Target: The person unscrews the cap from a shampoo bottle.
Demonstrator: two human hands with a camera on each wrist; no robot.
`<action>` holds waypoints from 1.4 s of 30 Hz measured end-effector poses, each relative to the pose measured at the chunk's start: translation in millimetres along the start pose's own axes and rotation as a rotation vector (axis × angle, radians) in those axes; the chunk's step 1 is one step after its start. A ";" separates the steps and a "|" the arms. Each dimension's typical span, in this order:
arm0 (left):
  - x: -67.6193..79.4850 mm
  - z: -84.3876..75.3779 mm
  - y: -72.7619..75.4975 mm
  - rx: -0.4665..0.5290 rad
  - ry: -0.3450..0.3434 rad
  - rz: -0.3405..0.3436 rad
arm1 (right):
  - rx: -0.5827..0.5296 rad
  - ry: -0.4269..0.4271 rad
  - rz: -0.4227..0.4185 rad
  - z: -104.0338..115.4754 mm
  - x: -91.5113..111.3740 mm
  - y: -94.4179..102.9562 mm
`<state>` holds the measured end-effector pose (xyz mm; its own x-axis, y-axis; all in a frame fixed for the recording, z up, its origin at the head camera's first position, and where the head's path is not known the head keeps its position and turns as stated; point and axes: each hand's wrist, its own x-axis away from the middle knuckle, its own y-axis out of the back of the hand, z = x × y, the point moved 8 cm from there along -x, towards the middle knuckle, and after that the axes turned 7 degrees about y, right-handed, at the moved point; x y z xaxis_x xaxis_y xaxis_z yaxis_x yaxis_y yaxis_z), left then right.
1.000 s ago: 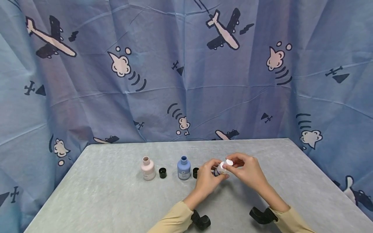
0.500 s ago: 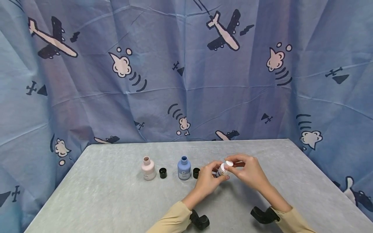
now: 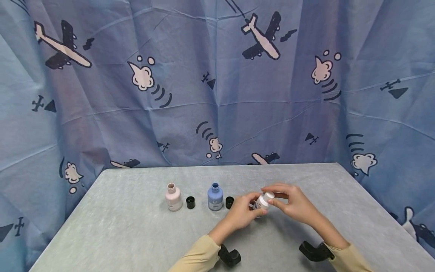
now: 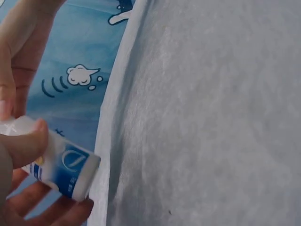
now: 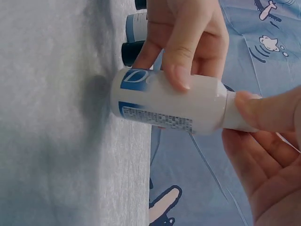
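My left hand grips a small white bottle with a blue-and-white label, its thumb across the side in the right wrist view. The bottle leans to the right, its base close over the grey tabletop. On its neck sits a white cap, which the thumb and fingers of my right hand pinch. In the left wrist view the thumb lies over the white body, and the label's lower blue part faces that camera.
To the left stand an uncapped pink bottle and an uncapped blue bottle. A black cap lies beside the pink one, another black cap beside the blue. A patterned blue curtain hangs behind the table.
The white bottle has come slightly lower and nearer, and its cap's side now shows rather than mostly its top. My right hand has shifted a little right and down, still at the cap.
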<state>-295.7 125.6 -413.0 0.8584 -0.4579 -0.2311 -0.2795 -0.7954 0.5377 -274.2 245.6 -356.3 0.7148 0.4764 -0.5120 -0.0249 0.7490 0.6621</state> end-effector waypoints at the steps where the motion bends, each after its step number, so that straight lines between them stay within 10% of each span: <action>1: 0.2 -0.4 0.8 -0.012 0.004 -0.015 | 0.006 0.001 -0.004 -0.4 0.4 0.0; 16: 2.4 -7.8 9.2 -0.101 0.004 -0.262 | 0.246 -0.231 -0.158 -2.8 -1.3 2.9; 34: 5.9 -1.2 0.2 -0.043 0.015 -0.078 | 0.148 -0.057 -0.075 6.1 -0.4 -1.6; 42: 4.1 -1.7 5.1 -0.048 0.019 -0.165 | 0.139 -0.126 -0.078 2.0 0.9 -3.4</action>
<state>-292.9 120.4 -409.9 0.8992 -0.3146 -0.3040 -0.1137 -0.8391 0.5319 -272.0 242.6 -357.9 0.7926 0.3515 -0.4983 0.1249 0.7062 0.6969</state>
